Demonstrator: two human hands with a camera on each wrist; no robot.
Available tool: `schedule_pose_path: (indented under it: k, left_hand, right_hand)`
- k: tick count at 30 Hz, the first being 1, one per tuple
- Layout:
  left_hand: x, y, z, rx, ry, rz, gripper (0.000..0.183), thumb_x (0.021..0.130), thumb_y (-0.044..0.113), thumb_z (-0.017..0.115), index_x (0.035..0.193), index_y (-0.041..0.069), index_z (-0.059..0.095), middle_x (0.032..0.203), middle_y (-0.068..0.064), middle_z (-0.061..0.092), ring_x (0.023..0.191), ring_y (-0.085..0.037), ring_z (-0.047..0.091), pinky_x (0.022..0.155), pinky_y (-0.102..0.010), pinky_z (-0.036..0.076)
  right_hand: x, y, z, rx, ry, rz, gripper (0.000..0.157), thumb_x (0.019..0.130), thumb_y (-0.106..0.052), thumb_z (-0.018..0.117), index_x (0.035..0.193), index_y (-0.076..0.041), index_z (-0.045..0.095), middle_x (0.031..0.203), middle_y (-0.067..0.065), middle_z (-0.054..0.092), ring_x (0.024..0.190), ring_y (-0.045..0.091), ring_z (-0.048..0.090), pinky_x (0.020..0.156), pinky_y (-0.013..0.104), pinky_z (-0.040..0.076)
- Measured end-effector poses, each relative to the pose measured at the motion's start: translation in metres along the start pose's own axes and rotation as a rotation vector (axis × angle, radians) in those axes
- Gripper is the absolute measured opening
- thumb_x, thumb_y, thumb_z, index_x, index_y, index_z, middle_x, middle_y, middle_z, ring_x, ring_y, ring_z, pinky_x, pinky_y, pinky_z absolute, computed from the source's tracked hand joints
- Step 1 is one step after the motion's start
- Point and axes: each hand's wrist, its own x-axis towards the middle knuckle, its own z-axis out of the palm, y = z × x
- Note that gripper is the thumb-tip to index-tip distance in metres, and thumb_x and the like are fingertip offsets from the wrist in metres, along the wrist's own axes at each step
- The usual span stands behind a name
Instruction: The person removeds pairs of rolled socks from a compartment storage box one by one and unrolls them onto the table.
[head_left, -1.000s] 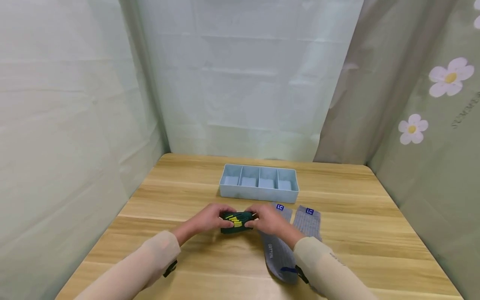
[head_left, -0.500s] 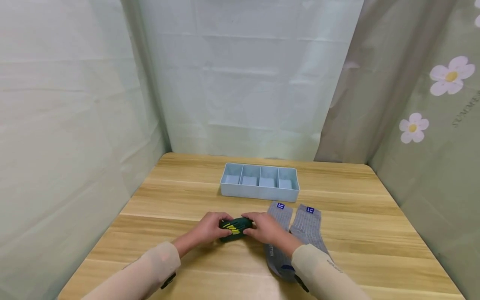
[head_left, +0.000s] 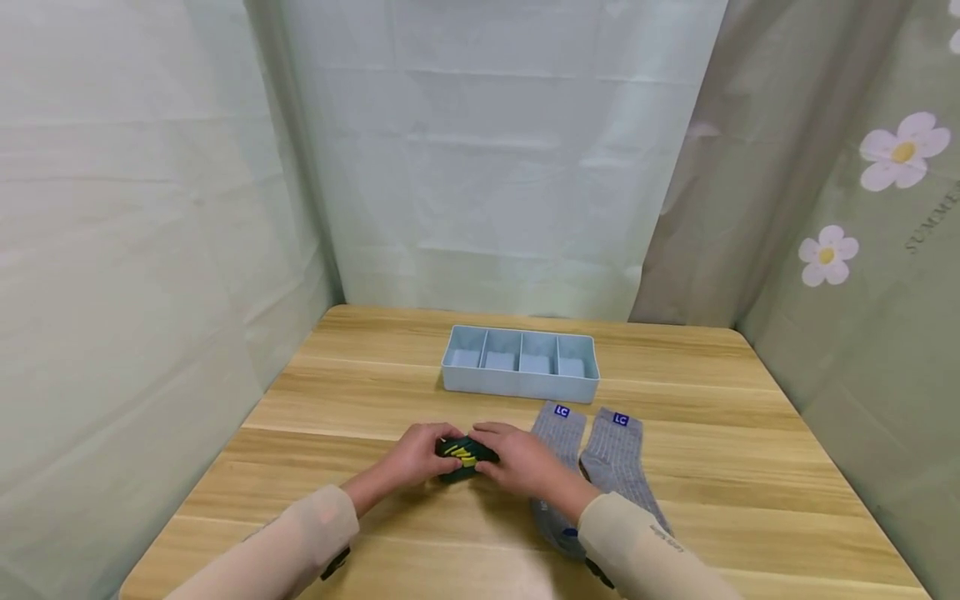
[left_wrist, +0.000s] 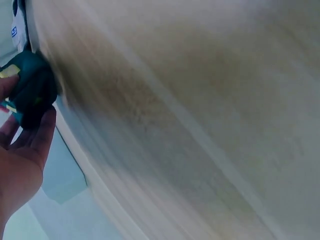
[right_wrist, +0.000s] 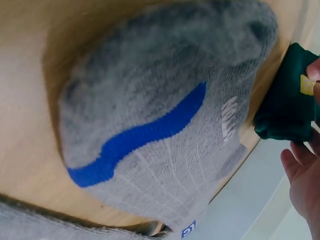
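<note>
A folded bundle of dark green socks with yellow stripes (head_left: pixel 467 452) sits low over the table between both hands. My left hand (head_left: pixel 417 455) grips its left end, thumb on the near side and fingers on the far side; the left wrist view shows the same hand (left_wrist: pixel 25 165) round the green bundle (left_wrist: pixel 37 82). At its right end, my right hand (head_left: pixel 521 460) holds the bundle between thumb and fingers. In the right wrist view this hand (right_wrist: pixel 306 182) is partly cut off beside the green cloth (right_wrist: pixel 287 100).
Behind the hands stands a light blue box (head_left: pixel 517 383) with several compartments in a row. Two grey socks with blue LC labels lie on the right: one (head_left: pixel 558 429) partly under my right forearm, the other (head_left: pixel 617 454) beside it. Curtains surround the wooden table (head_left: pixel 712 467).
The green bundle has shifted slightly left and nearer to me, and it has tilted. My right hand has moved left with it, uncovering more of the grey socks.
</note>
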Motion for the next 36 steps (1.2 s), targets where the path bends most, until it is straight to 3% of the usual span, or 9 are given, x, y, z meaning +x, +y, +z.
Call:
schedule_pose_path:
  k: [8,13,17,22,29,36]
  left_hand:
    - [-0.002,-0.005,-0.008,-0.142,-0.038,-0.127,0.036,0.095,0.028,0.067,0.12,0.002,0.068,0.11,-0.009,0.07,0.096,-0.02,0.066,0.082,-0.038,0.055]
    - [0.004,-0.006,-0.011,-0.204,-0.084,-0.128,0.036,0.094,0.022,0.069,0.12,-0.002,0.067,0.111,-0.012,0.069,0.099,-0.023,0.065,0.086,-0.041,0.054]
    - [0.007,-0.008,-0.011,-0.177,-0.119,-0.119,0.025,0.093,0.017,0.07,0.113,0.002,0.071,0.104,-0.006,0.07,0.095,-0.017,0.063,0.087,-0.04,0.053]
    - [0.007,-0.011,-0.012,-0.121,-0.09,-0.14,0.016,0.093,0.013,0.069,0.106,0.005,0.074,0.099,-0.003,0.071,0.091,-0.014,0.061,0.085,-0.039,0.052]
    - [0.008,-0.01,-0.015,-0.102,-0.058,-0.188,0.015,0.091,0.01,0.07,0.104,0.003,0.074,0.098,-0.004,0.072,0.089,-0.015,0.061,0.085,-0.039,0.053]
    - [0.009,-0.01,-0.016,-0.104,-0.036,-0.217,0.016,0.091,0.009,0.071,0.105,0.001,0.074,0.098,-0.005,0.071,0.088,-0.015,0.062,0.083,-0.039,0.054]
  right_hand:
    - [-0.005,-0.002,0.001,-0.022,0.008,0.0,0.047,0.096,-0.027,0.068,0.137,-0.008,0.059,0.144,0.009,0.052,0.131,0.026,0.051,0.103,0.041,0.045]
    - [-0.01,-0.002,0.001,-0.042,0.001,-0.004,0.046,0.096,-0.03,0.066,0.137,-0.009,0.06,0.145,0.01,0.052,0.132,0.026,0.05,0.103,0.042,0.045]
    - [-0.014,-0.003,0.0,-0.053,0.001,-0.026,0.048,0.096,-0.032,0.066,0.137,-0.008,0.06,0.147,0.011,0.05,0.135,0.026,0.047,0.105,0.042,0.043]
    - [-0.018,-0.007,0.001,-0.106,0.016,-0.092,0.048,0.098,-0.035,0.062,0.138,-0.008,0.059,0.149,0.01,0.048,0.138,0.026,0.043,0.11,0.043,0.037]
    - [-0.024,-0.018,0.012,-0.206,0.005,-0.189,0.033,0.1,-0.024,0.06,0.127,-0.008,0.068,0.135,0.006,0.061,0.122,0.021,0.059,0.101,0.034,0.048]
    - [-0.026,-0.022,0.027,-0.297,-0.095,-0.146,0.034,0.101,-0.024,0.058,0.13,-0.011,0.067,0.138,0.005,0.059,0.123,0.018,0.058,0.1,0.029,0.047]
